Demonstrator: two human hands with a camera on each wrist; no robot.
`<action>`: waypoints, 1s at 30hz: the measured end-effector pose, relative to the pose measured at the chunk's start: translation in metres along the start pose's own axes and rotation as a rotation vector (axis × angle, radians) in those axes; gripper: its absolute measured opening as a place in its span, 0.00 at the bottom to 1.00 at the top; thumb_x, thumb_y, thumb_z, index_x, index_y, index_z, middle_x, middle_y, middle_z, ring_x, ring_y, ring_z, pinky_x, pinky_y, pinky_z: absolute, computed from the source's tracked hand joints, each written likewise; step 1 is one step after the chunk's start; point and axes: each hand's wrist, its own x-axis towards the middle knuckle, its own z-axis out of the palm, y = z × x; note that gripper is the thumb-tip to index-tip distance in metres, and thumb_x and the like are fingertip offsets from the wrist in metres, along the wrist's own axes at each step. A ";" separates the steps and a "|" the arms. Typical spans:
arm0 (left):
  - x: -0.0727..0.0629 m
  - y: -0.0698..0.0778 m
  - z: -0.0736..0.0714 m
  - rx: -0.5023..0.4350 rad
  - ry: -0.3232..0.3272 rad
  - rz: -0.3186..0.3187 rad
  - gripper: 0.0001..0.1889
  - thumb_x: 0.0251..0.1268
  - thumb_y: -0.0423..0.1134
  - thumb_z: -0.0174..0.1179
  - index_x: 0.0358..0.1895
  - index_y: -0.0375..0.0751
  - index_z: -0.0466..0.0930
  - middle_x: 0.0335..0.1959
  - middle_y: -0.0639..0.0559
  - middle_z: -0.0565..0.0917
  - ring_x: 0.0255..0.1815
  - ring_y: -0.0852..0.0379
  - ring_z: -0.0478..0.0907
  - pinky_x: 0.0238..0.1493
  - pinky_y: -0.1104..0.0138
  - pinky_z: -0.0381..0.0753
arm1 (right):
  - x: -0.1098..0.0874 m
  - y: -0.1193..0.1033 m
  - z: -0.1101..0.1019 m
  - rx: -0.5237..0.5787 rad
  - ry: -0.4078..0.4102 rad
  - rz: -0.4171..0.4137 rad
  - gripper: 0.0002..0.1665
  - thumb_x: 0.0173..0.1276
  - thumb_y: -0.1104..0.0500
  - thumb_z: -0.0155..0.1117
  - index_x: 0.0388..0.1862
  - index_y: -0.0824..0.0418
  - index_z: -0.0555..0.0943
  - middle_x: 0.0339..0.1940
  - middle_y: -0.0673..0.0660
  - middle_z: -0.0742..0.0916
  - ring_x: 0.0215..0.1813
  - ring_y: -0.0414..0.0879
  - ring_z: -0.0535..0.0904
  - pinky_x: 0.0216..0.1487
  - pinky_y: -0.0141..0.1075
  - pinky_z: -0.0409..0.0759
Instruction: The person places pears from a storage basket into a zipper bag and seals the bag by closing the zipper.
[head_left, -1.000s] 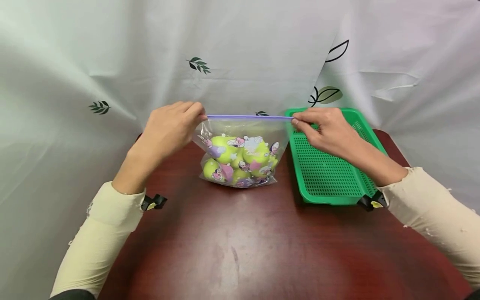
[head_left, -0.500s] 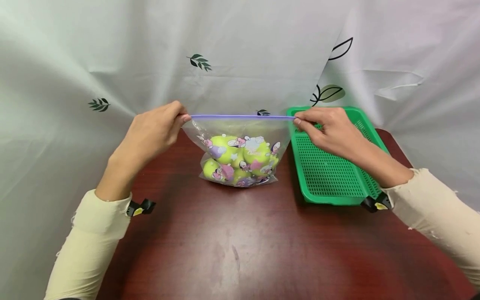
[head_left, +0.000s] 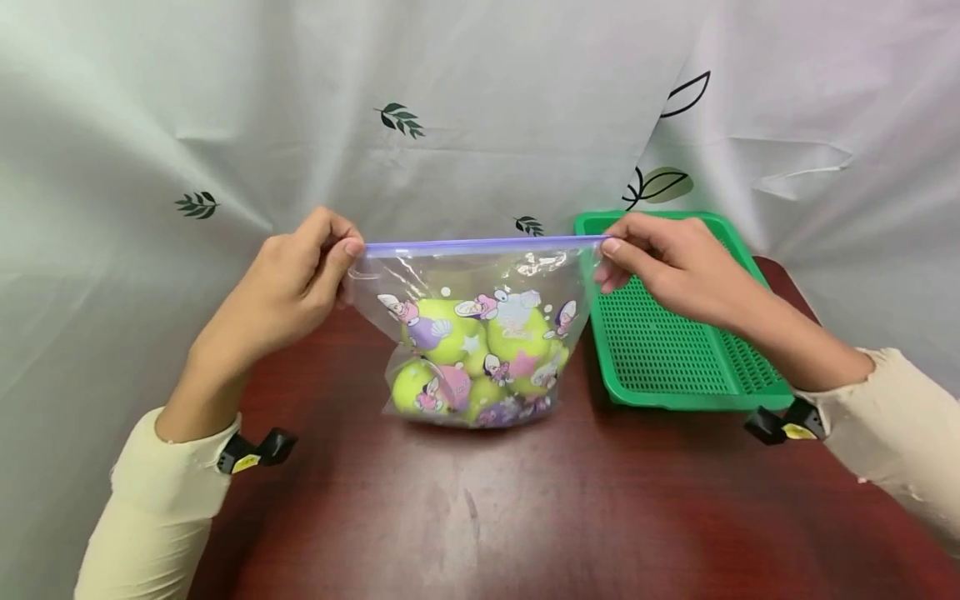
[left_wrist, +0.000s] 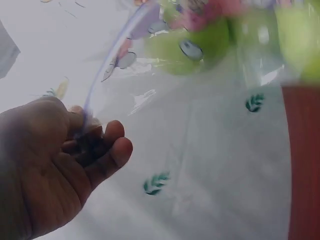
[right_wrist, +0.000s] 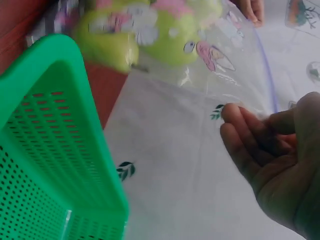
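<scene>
A clear zip bag point(head_left: 480, 275) with a purple zip strip and cartoon prints hangs stretched between my two hands in the head view. Several yellow-green fruits point(head_left: 517, 333) fill its lower part; a short stem shows on one in the right wrist view. My left hand point(head_left: 288, 279) pinches the left end of the strip between thumb and fingers. At the opposite end, my right hand point(head_left: 675, 262) pinches the strip's corner, its other fingers loosely bent below, as the right wrist view shows. The strip runs straight and nearly level, its two edges lying together.
A green plastic basket point(head_left: 609, 367) with a perforated floor stands right of the bag, partly behind my right forearm. Under everything is a dark red-brown table point(head_left: 480, 517). A pale curtain point(head_left: 480, 100) with leaf prints closes off the back and sides.
My left hand has slid left from along the strip to its end. Both hands have then drawn the bag nearer, so it looks larger and lower; the basket stays put.
</scene>
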 end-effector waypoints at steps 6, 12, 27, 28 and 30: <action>0.030 -0.040 0.040 -0.106 -0.167 -0.229 0.13 0.93 0.45 0.54 0.54 0.38 0.80 0.29 0.43 0.85 0.21 0.50 0.85 0.26 0.68 0.84 | 0.042 0.038 0.024 0.078 -0.274 0.215 0.16 0.92 0.58 0.57 0.55 0.68 0.88 0.41 0.63 0.95 0.40 0.49 0.95 0.44 0.38 0.95; 0.050 -0.086 0.095 -0.145 -0.248 -0.367 0.15 0.94 0.45 0.52 0.55 0.34 0.79 0.30 0.41 0.85 0.22 0.44 0.86 0.24 0.65 0.84 | 0.071 0.076 0.049 0.038 -0.347 0.318 0.19 0.92 0.60 0.54 0.60 0.73 0.86 0.45 0.69 0.94 0.41 0.55 0.94 0.43 0.43 0.95; 0.060 -0.147 0.120 -0.153 -0.414 -0.560 0.15 0.95 0.43 0.48 0.51 0.32 0.72 0.29 0.44 0.84 0.23 0.54 0.83 0.33 0.56 0.91 | 0.047 0.063 0.010 -0.038 -0.190 0.257 0.18 0.90 0.53 0.61 0.61 0.65 0.89 0.44 0.61 0.95 0.41 0.47 0.90 0.43 0.34 0.86; 0.059 -0.150 0.120 -0.157 -0.420 -0.569 0.15 0.95 0.43 0.48 0.51 0.32 0.72 0.28 0.44 0.83 0.23 0.54 0.83 0.33 0.57 0.91 | 0.045 0.063 0.009 -0.039 -0.188 0.265 0.18 0.90 0.52 0.61 0.61 0.64 0.89 0.44 0.60 0.95 0.40 0.47 0.90 0.42 0.33 0.85; 0.055 -0.156 0.119 -0.166 -0.430 -0.584 0.16 0.95 0.44 0.48 0.52 0.31 0.72 0.30 0.42 0.83 0.26 0.52 0.84 0.34 0.56 0.92 | 0.040 0.064 0.006 -0.041 -0.185 0.274 0.19 0.90 0.51 0.61 0.62 0.62 0.89 0.44 0.58 0.95 0.40 0.46 0.90 0.42 0.33 0.84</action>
